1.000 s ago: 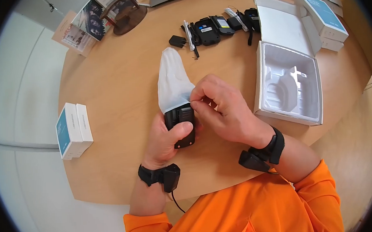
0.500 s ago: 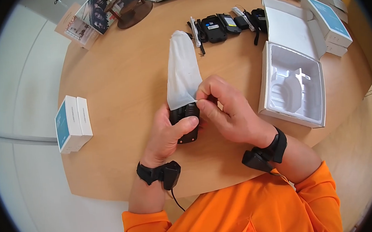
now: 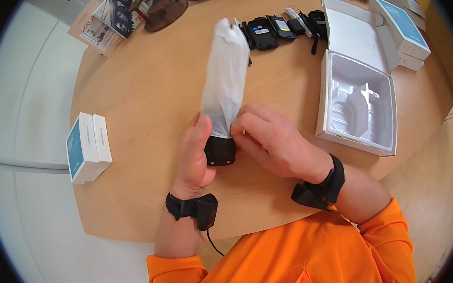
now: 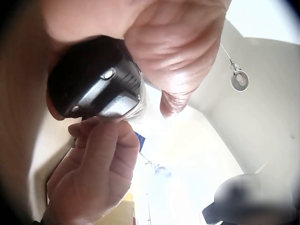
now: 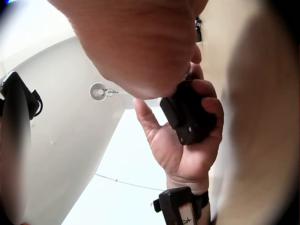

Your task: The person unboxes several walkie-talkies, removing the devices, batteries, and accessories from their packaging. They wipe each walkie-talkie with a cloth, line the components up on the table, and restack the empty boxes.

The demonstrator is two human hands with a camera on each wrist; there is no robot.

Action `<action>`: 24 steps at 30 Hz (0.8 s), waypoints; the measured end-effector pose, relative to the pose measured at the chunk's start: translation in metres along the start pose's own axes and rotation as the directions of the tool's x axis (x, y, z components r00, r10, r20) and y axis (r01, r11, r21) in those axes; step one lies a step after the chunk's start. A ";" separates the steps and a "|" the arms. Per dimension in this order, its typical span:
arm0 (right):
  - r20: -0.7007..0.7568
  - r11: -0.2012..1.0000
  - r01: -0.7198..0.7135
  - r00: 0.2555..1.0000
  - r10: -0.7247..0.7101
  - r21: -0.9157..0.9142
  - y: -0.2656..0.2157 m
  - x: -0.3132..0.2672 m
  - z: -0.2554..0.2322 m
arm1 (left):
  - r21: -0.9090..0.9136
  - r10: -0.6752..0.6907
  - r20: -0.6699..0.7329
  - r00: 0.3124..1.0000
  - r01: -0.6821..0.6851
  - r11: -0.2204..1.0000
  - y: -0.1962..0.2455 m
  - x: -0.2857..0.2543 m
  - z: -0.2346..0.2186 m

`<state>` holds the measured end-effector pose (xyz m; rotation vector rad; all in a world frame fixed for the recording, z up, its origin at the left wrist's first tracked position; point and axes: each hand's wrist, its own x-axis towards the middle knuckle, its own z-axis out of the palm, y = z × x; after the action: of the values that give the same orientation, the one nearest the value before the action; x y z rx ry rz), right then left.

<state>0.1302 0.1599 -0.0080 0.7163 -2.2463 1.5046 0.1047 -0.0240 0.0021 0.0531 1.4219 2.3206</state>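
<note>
Device (image 3: 220,153) partly inside white bag (image 3: 226,70); left hand (image 3: 192,157) curled round device, right hand (image 3: 278,142) pinching bag.

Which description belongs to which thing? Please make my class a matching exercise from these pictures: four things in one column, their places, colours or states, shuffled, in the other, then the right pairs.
Things
1. Black device
2. White bag
3. Large white box
4. Shirt

Descriptions
A. Orange
B. Lid raised, showing a moulded insert
C. Held in the left hand, lower end uncovered
D. Covering part of the black device

Right pairs: 1-C, 2-D, 3-B, 4-A
</note>
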 end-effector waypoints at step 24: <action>0.460 0.345 -0.639 0.751 0.474 0.687 -0.015 -0.003 0.002 | 0.095 0.129 0.229 0.965 -0.154 0.983 0.010 0.000 -0.026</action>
<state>0.1412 0.1535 0.0012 0.2288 -1.8614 3.0751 0.0954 -0.0501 -0.0020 0.4477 1.4732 2.2588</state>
